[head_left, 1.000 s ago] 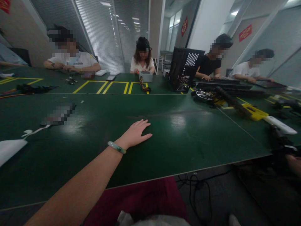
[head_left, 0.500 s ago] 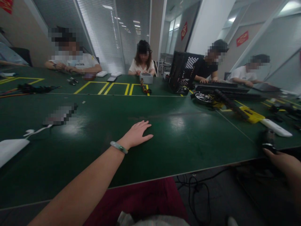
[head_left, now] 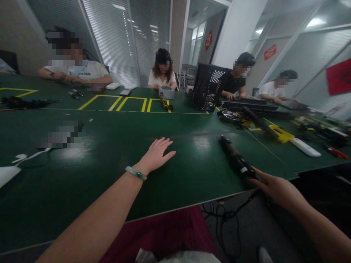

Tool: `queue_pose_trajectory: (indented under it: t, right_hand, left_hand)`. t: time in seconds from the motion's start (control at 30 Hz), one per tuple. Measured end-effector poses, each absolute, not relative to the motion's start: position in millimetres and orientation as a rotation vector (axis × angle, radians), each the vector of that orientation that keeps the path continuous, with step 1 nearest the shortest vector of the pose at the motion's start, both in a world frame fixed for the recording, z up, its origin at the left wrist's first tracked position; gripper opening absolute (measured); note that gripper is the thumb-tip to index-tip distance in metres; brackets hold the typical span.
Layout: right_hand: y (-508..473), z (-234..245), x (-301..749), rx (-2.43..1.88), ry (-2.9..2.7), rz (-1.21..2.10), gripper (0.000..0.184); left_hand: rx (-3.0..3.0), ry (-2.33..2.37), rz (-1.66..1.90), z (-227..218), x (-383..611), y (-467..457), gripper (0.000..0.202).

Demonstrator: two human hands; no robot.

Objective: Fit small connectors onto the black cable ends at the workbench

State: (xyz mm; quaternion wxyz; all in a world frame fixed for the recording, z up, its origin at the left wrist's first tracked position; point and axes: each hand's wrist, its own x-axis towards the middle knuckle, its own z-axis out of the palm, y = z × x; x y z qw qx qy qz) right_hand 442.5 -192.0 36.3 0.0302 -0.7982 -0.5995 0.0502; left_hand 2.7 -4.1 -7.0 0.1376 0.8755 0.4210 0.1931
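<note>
My left hand (head_left: pixel 157 153) lies flat on the dark green table (head_left: pixel 115 171) with its fingers spread, holding nothing; a pale green bangle (head_left: pixel 136 172) sits on the wrist. My right hand (head_left: pixel 276 188) is at the table's near right edge, its fingers closed on the near end of a long black tool (head_left: pixel 236 159). The tool lies on the table and points away from me.
Several people sit along the far side of the table. A black perforated case (head_left: pixel 210 86) stands at the back right, with a yellow and white tool (head_left: pixel 290 138) nearer. A white object (head_left: pixel 7 173) lies at the left edge. Cables (head_left: pixel 225 219) trail on the floor.
My right hand has come in from the right and brought the long black tool onto the table. My left hand has stayed flat in place. The view has swung slightly right.
</note>
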Motion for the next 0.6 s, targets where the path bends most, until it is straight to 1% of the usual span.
queue_pose_trajectory:
  t: [0.1,0.2,0.27,0.37,0.47,0.6]
  right_hand:
    - [-166,45,384,-2.259,-2.250,0.103,0.058]
    - [-139,55,325,-1.994,-2.547,0.051,0.056]
    - [-122,59,289,-1.798,-2.688,0.058,0.058]
    - [-95,58,245,-1.588,-2.804,0.084,0.055]
    - [-67,51,215,-1.483,-2.854,0.051,0.053]
    - [-34,43,197,-1.552,-2.739,-0.007,0.053]
  left_hand:
    - [2.526,1.314,0.809,4,-5,-9,0.053]
    - [2.505,1.385,0.934,14,-17,-11,0.049]
    - [2.493,1.404,1.002,19,-23,-13,0.046]
    - [2.479,1.416,1.111,26,-30,-13,0.043]
    - [2.473,1.405,1.126,28,-35,-11,0.042]
    - [2.458,1.341,0.912,27,-41,-7,0.048]
